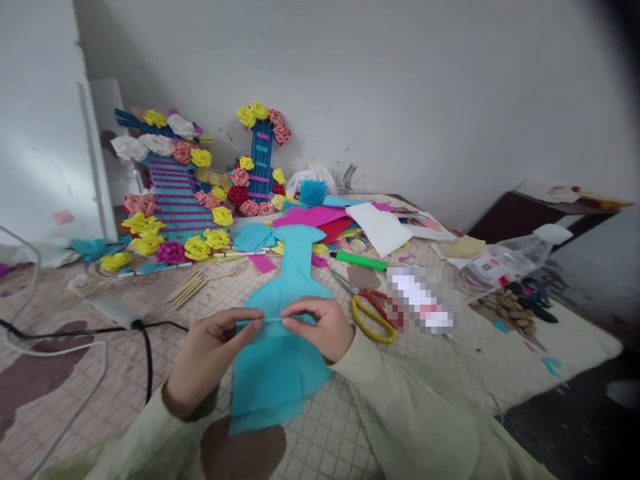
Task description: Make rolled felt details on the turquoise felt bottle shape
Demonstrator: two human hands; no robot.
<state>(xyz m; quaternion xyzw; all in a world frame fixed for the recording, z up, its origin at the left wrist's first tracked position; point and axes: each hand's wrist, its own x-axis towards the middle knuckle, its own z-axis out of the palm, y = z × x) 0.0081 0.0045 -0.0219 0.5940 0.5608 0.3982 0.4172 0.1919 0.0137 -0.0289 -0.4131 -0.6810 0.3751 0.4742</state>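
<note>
Between my two hands a thin light-blue paper roll (pixel 273 320) is stretched level, pinched at both ends. My left hand (pixel 213 350) grips its left end between thumb and fingertips. Its right end is held the same way by my right hand (pixel 320 325). Beneath them lies a turquoise paper sheet (pixel 267 383) with creases. It partly covers a turquoise cutout (pixel 296 260) with a long neck and rounded body, flat on the table. Just right of my right hand rest scissors (pixel 373 320) with yellow and red handles.
Paper-flower decorations (pixel 183 193) lean at the back wall beside a second, neck-shaped one (pixel 260 160). Coloured paper sheets (pixel 320 217) are piled behind. A green marker (pixel 360 260), wooden sticks (pixel 186 288), peanuts (pixel 510 308) and a plastic bottle (pixel 515 257) lie around. Cables (pixel 147 353) cross the left side.
</note>
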